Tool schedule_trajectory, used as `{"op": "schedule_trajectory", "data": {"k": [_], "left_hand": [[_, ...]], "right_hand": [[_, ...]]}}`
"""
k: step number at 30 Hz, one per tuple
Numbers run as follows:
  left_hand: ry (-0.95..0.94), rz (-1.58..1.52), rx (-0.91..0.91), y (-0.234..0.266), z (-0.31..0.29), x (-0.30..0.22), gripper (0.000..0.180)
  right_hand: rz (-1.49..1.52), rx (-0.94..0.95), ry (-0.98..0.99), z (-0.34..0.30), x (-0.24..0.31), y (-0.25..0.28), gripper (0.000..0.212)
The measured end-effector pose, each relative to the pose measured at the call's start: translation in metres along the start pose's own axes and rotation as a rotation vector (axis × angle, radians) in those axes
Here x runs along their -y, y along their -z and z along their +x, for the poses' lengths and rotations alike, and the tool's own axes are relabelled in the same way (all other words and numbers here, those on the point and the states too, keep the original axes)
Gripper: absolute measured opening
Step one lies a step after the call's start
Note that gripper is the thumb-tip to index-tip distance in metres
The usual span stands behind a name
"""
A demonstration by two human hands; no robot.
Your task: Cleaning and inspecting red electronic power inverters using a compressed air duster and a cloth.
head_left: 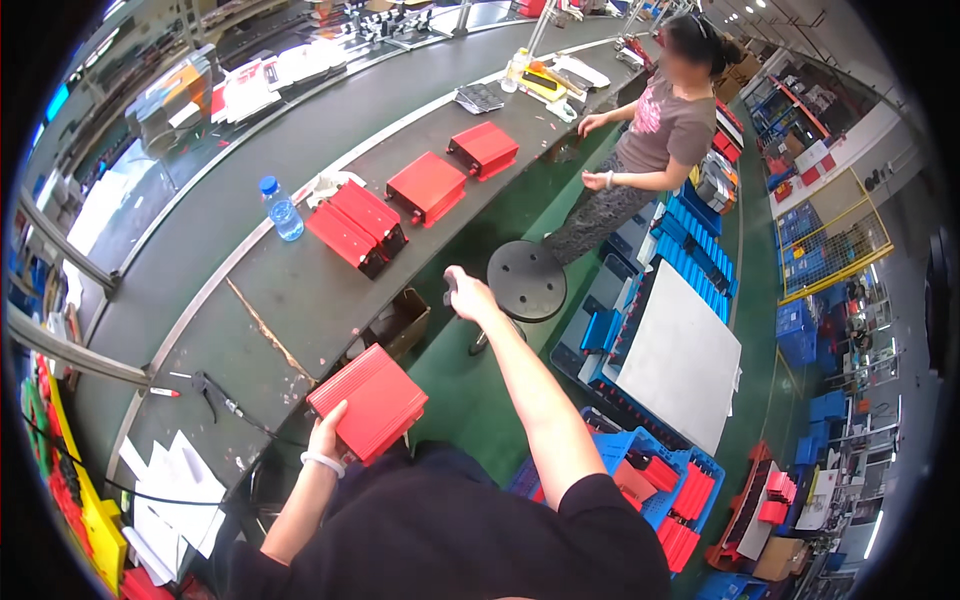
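My left hand (328, 436) grips a red ribbed metal housing (370, 402) by its near left side, holding it tilted in front of my body at the bench edge. My right hand (468, 295) is stretched forward, between the bench and the round black stool (527, 281). Its fingers are curled, and a small dark thing shows at them, too unclear to name. Beyond it on the bench, red ribbed housings (357, 227) stand side by side with their dark ends toward me. Another red housing (427, 189) sits farther along, and one more (483, 150) lies past that.
On the dark bench (240, 345) stand a blue-capped water bottle (281, 209) and a black-handled tool (215, 393) with a cable. White papers (175, 500) lie at lower left. A co-worker (660, 140) stands beyond the stool. Blue crates (690, 490) with red housings are at my right.
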State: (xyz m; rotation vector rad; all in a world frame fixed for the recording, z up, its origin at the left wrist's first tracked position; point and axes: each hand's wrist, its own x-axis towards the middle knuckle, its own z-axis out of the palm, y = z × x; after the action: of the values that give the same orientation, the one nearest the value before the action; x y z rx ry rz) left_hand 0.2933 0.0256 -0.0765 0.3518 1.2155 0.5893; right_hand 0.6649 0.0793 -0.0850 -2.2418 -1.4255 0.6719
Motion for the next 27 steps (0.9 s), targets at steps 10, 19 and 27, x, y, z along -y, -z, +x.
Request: {"op": "schedule_trajectory", "data": {"k": [10,19,27], "left_hand": [[-0.053,-0.271,-0.014,-0.01,-0.007,-0.037,0.051],[-0.12,-0.503,-0.231,-0.042,-0.014,-0.039,0.054],[-0.185,-0.751,-0.196,-0.086,-0.036,-0.062,0.054]], "right_hand": [[-0.311,-0.083,0.002,0.132,0.015,0.028,0.055],[-0.321,0.136,0.08,0.215,0.024,0.041,0.062],[0.063,0.04,0.379,0.241,-0.015,0.055,0.037]]}}
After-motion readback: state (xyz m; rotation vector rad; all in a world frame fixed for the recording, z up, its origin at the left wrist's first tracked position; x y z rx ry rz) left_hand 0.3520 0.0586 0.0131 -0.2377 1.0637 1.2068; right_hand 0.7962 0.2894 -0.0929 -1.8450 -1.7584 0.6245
